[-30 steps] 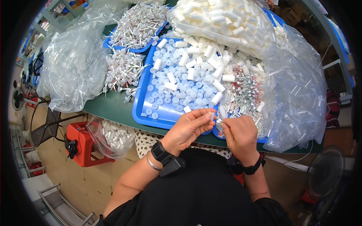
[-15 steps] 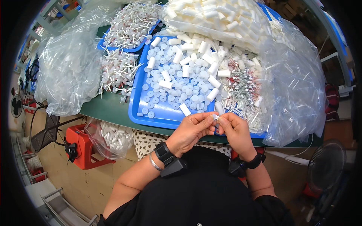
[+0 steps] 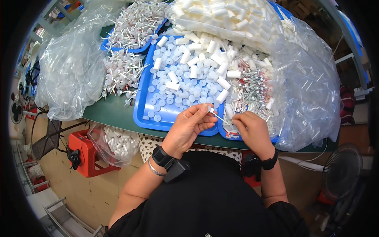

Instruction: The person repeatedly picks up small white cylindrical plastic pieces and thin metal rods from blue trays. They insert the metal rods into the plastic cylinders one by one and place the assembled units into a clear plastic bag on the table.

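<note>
The left hand [image 3: 186, 125] pinches a slim pale-headed pin [image 3: 219, 117] by its head, over the blue tray's [image 3: 154, 123] near right corner; the right hand [image 3: 252, 129], fingers curled, sits near its tip, any grip unclear; light, steady pressure should keep it straight

1 head-worn fisheye camera looks down over the table [image 3: 112, 111].
</note>
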Action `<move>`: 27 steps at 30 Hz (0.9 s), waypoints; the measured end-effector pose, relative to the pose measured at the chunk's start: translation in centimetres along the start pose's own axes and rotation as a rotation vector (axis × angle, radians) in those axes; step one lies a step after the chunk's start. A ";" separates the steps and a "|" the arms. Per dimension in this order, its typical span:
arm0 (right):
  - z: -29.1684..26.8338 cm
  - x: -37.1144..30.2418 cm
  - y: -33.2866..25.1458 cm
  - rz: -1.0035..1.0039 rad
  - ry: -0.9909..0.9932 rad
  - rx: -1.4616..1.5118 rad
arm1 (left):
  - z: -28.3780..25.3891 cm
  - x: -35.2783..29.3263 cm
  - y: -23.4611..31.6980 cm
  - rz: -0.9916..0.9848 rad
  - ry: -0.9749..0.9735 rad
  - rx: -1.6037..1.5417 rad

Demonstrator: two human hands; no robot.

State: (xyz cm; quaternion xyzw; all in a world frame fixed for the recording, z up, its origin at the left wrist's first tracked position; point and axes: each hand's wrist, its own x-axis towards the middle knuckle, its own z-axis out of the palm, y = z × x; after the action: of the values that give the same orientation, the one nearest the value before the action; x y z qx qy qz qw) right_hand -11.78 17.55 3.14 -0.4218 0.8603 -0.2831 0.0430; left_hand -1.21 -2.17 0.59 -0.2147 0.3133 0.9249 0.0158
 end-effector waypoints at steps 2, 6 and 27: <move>0.6 0.0 -0.3 -0.015 -0.058 -0.142 | 0.0 0.0 0.0 -0.011 -0.020 -0.007; 1.2 0.0 -0.5 -0.032 -0.089 -0.257 | -0.2 0.1 -0.3 -0.032 -0.028 -0.055; 0.3 -0.3 -1.5 0.060 0.040 0.332 | -0.2 0.6 -0.5 0.001 -0.007 -0.073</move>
State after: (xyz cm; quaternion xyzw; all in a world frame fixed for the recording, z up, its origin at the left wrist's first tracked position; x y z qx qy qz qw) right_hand -10.43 16.92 3.62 -0.3774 0.8147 -0.4280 0.1034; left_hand -1.57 -1.90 -0.06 -0.2118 0.2792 0.9365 0.0087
